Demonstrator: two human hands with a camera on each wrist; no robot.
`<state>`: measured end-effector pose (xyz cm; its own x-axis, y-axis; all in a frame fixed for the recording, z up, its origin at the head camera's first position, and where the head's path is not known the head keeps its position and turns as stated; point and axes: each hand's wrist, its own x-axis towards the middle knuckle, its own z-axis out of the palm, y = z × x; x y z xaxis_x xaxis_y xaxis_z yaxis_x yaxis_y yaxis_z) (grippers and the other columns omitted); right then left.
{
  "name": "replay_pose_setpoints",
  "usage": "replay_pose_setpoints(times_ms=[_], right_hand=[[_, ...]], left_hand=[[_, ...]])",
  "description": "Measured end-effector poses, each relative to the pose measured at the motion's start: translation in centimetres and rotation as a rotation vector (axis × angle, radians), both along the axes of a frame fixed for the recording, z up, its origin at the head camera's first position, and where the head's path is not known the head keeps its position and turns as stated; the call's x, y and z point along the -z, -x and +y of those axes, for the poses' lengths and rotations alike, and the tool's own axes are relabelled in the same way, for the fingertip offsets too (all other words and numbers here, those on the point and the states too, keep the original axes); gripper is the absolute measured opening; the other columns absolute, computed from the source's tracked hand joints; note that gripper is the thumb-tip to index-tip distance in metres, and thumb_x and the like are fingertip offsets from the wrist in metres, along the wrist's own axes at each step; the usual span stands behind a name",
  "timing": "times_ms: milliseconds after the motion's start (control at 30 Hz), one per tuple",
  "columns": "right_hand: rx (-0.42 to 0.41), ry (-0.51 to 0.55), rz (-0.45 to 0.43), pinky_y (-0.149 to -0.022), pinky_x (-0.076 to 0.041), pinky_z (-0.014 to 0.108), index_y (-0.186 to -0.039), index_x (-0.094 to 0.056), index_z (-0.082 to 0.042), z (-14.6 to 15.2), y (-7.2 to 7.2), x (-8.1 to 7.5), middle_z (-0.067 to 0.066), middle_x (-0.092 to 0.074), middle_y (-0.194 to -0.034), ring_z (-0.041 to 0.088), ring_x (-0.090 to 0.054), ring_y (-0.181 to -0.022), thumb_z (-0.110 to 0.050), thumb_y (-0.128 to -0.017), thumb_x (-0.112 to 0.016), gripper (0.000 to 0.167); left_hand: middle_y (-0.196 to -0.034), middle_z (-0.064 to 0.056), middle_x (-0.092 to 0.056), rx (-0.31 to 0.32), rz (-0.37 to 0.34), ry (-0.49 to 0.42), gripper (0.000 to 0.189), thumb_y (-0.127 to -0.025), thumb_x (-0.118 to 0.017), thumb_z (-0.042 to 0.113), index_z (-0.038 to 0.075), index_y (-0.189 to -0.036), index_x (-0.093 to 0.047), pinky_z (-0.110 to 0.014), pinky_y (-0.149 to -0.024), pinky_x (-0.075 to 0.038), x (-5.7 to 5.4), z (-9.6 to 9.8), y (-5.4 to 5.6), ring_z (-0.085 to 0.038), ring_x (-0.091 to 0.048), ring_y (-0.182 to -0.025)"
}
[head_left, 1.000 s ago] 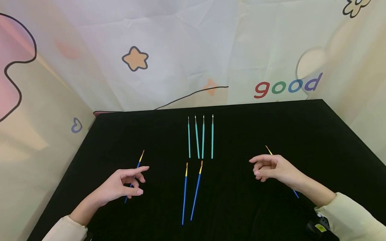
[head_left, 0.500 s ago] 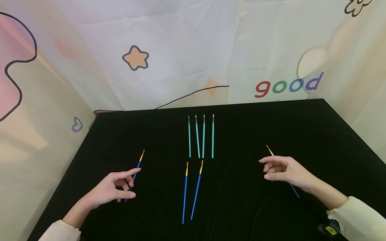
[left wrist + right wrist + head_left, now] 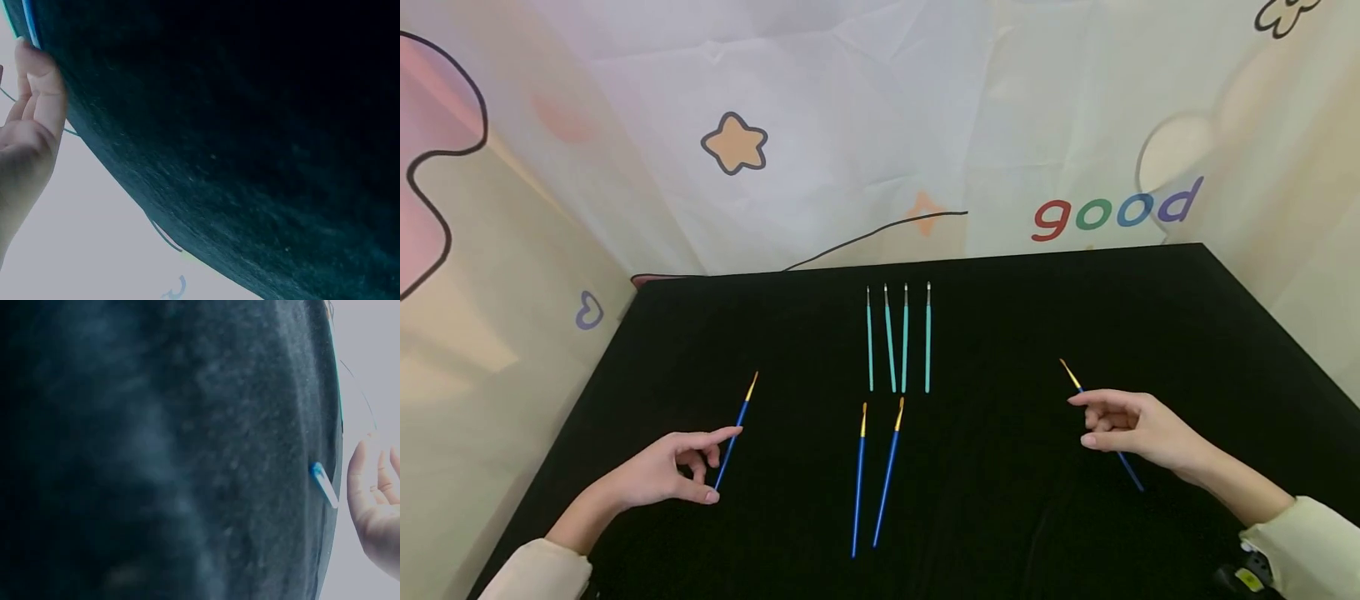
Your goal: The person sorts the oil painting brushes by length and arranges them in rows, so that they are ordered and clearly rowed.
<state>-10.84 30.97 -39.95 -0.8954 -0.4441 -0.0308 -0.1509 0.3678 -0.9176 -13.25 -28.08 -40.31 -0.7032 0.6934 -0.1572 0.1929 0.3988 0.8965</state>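
Observation:
In the head view, my left hand (image 3: 666, 471) is beside a blue-handled paintbrush (image 3: 728, 454) with a yellow ferrule. The index fingertip overlaps the handle's upper part, and the thumb tip is right at its lower end. My right hand (image 3: 1123, 422) hovers over a matching blue paintbrush (image 3: 1131, 472), hiding its middle. Both hands have index finger and thumb apart, other fingers loosely bent. Between the hands lie two more blue paintbrushes (image 3: 859, 483). In the right wrist view, a short blue-and-white piece (image 3: 324, 484) shows near the right hand (image 3: 375, 506).
Several thin turquoise paintbrushes (image 3: 928, 350) lie in a row toward the back, bristles pointing away. Black cloth (image 3: 1000, 500) covers the table. A printed curtain (image 3: 865, 125) hangs behind and at the sides. By the right sleeve, a dark wrist device (image 3: 1247, 575) shows.
Both hands have moved outward, away from the middle: the left to the left and slightly nearer, the right to the right. More of the left paintbrush now shows. The paintbrushes have stayed put.

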Motion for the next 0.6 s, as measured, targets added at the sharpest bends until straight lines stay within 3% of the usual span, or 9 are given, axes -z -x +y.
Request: replay_pose_setpoints(times_ms=[200,400,600], right_hand=[[-0.003,-0.001,-0.003,-0.061,-0.051,0.027,-0.122,-0.043,0.012,0.23,0.04,0.24,0.015,-0.052,-0.090,0.011,-0.056,-0.072,-0.005,-0.086,-0.060,0.043],[0.000,0.005,0.004,-0.062,-0.052,0.028,-0.121,-0.044,0.011,0.19,0.10,0.26,0.013,-0.052,-0.089,0.010,-0.056,-0.072,-0.004,-0.086,-0.060,0.042],[0.016,0.020,-0.007,-0.063,-0.052,0.028,-0.122,-0.045,0.009,0.28,0.01,0.06,0.006,-0.053,-0.090,0.011,-0.057,-0.073,-0.003,-0.086,-0.059,0.040]], left_hand=[[-0.090,-0.014,-0.044,0.049,-0.008,0.054,0.073,-0.076,-0.072,0.010,-0.006,-0.136,-0.034,-0.024,-0.056,-0.045,0.30,-0.33,0.38,-0.005,-0.048,-0.064],[-0.089,-0.012,-0.040,0.048,-0.010,0.071,0.076,-0.073,-0.074,0.011,-0.005,-0.136,-0.035,-0.022,-0.053,-0.043,0.38,-0.64,0.28,-0.005,-0.043,-0.063],[-0.089,-0.009,-0.037,0.031,0.054,0.134,0.078,-0.071,-0.076,0.016,-0.001,-0.136,-0.037,-0.021,-0.054,-0.042,0.64,-0.63,0.20,-0.009,-0.042,-0.064]])
